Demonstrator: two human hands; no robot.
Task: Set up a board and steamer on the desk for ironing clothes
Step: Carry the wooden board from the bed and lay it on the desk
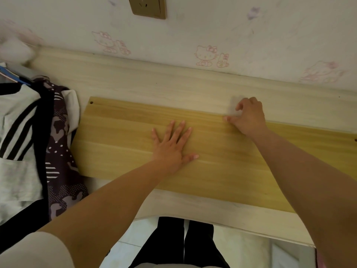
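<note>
On the desk point(193, 88) lies the board point(119, 144); the left hand point(172, 146) presses it flat-fingered, while the right hand point(249, 117), at two o'clock, curls over its far edge.

Left hand point(172, 147) lies flat, fingers point(180, 128) spread, on the board point(119, 144); right hand point(249, 117) curls over the board's far edge.
</note>
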